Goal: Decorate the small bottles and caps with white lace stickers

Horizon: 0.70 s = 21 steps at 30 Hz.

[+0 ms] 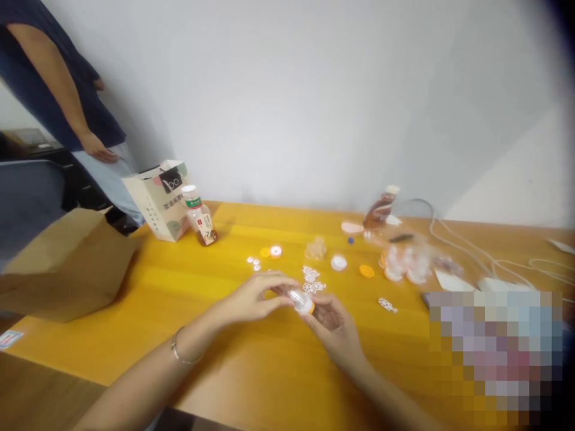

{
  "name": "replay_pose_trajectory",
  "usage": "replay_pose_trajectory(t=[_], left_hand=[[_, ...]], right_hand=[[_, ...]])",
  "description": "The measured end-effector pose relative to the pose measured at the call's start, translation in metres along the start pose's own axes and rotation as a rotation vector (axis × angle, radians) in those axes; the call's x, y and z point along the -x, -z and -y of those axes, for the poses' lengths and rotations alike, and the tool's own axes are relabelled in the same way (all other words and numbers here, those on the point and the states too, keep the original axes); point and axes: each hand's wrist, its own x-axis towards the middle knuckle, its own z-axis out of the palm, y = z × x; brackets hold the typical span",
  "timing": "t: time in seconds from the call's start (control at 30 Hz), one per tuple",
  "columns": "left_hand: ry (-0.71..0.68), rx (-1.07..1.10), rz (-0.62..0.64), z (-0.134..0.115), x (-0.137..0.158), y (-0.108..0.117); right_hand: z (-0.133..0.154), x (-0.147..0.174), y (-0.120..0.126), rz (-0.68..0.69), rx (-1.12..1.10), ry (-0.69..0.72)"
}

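Observation:
Between my two hands is a small clear plastic container with an orange end [300,301], tilted above the table. My left hand [260,296] pinches its clear end, and a bracelet circles that wrist. My right hand [335,328] has its fingers closed around the orange end. Just beyond them lie white flat cut-out pieces [309,280] in a small cluster. Another white cut-out piece [387,305] rests to the right. Round parts are scattered behind: a white disc [338,263], an orange disc [366,272] and a red-and-white ring [275,251].
On the left stand a cardboard box [72,263], a paper bag [157,200] and a labelled bottle [200,216]. At the right are a brown bottle [381,209], clustered clear containers [406,263] and white cables [489,257]. A person [63,78] stands at the far left.

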Motion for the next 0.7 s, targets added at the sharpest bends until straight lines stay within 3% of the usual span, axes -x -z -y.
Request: replay_pose_trajectory(t=[0.33, 0.43, 0.57, 0.7], left_hand=[[-0.035, -0.21, 0.007, -0.016, 0.001, -0.005], [-0.047, -0.251, -0.019, -0.019, 0.002, -0.007], [-0.046, -0.228, -0.043, -0.016, 0.003, -0.01], [-0.062, -0.143, -0.006, -0.01, 0.002, -0.008]], right_hand=[[-0.008, 0.006, 0.012, 0.055, 0.417, 0.424], [-0.003, 0.006, 0.012, 0.06, 0.469, 0.47], [-0.003, 0.006, 0.01, 0.007, 0.359, 0.344], [0.001, 0.004, 0.005, 0.001, 0.097, 0.026]])
